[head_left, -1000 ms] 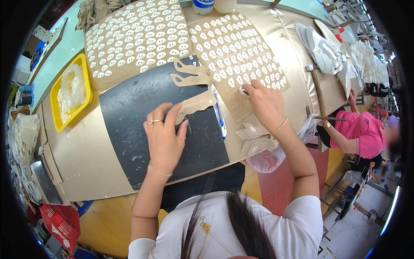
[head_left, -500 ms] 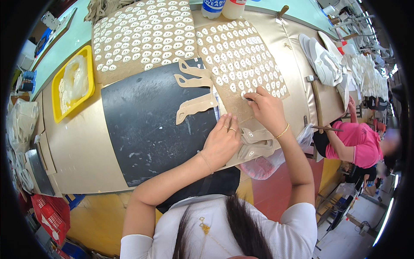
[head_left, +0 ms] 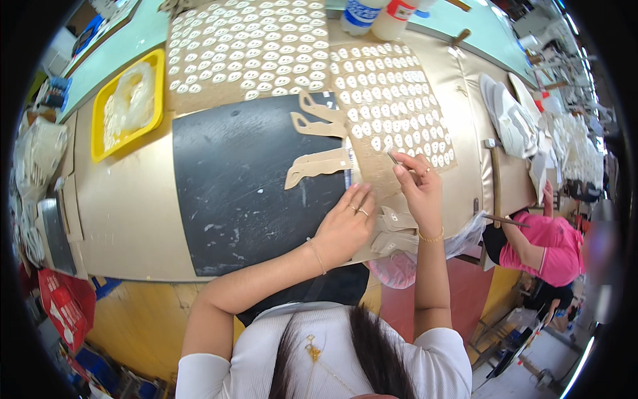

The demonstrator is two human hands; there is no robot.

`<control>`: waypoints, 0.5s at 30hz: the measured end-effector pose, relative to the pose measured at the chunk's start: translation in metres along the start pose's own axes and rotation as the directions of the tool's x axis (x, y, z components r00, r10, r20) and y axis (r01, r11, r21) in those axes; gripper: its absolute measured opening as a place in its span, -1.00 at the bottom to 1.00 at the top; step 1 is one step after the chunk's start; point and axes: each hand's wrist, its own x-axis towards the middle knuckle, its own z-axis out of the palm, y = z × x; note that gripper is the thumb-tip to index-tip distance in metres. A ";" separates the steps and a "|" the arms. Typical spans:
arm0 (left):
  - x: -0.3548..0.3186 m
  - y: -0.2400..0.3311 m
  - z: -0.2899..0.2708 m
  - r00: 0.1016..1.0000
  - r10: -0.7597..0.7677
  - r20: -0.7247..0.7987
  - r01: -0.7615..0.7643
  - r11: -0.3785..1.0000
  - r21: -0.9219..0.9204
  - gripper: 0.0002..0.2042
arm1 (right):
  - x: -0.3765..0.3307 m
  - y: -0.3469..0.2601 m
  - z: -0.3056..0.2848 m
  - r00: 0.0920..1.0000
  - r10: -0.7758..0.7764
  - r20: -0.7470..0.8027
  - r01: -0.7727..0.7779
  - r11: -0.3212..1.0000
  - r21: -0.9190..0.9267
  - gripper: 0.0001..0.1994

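My right hand (head_left: pixel 420 189) pinches a small, thin dark metal tool (head_left: pixel 393 158) whose exact kind I cannot make out. Its tip points at the lower edge of a brown sheet (head_left: pixel 369 159) covered in rows of white oval pieces (head_left: pixel 389 96) with small holes. Whether the tip touches a piece is unclear. My left hand (head_left: pixel 347 223) lies with fingers outstretched at the right edge of a black board (head_left: pixel 246 193). Several tan cut-out pieces (head_left: pixel 323 161) lie along that edge, partly over a white strip. More beige pieces (head_left: pixel 397 229) rest between my hands by the table's near edge.
A second brown sheet with white ovals (head_left: pixel 219 92) lies behind the board. At left stands a yellow tray (head_left: pixel 98 133) with a plastic bag. Two bottles (head_left: pixel 359 14) stand at the back. A hammer (head_left: pixel 495 176) and white shoe-shaped parts (head_left: pixel 508 110) lie right, near a person in pink (head_left: pixel 548 246).
My right hand has drawn back slightly toward me with the tool, its wrist more upright. The left hand stays near the board's edge. The whole view has shifted a little.
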 end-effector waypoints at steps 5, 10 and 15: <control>-0.046 0.007 -0.032 0.988 -0.090 -0.128 0.055 0.964 -0.260 -0.73 | -0.025 -0.067 0.037 0.956 -0.124 0.267 0.167 0.975 -0.144 -0.77; -0.105 -0.015 -0.070 0.920 -0.353 -0.171 0.296 0.911 -0.288 -0.79 | -0.032 -0.084 0.054 0.970 -0.114 0.214 0.163 0.960 -0.229 -0.78; -0.120 -0.034 -0.069 0.852 -0.469 -0.231 0.405 0.871 -0.278 -0.77 | -0.021 -0.061 0.021 0.996 -0.080 0.027 0.084 0.884 -0.459 -0.68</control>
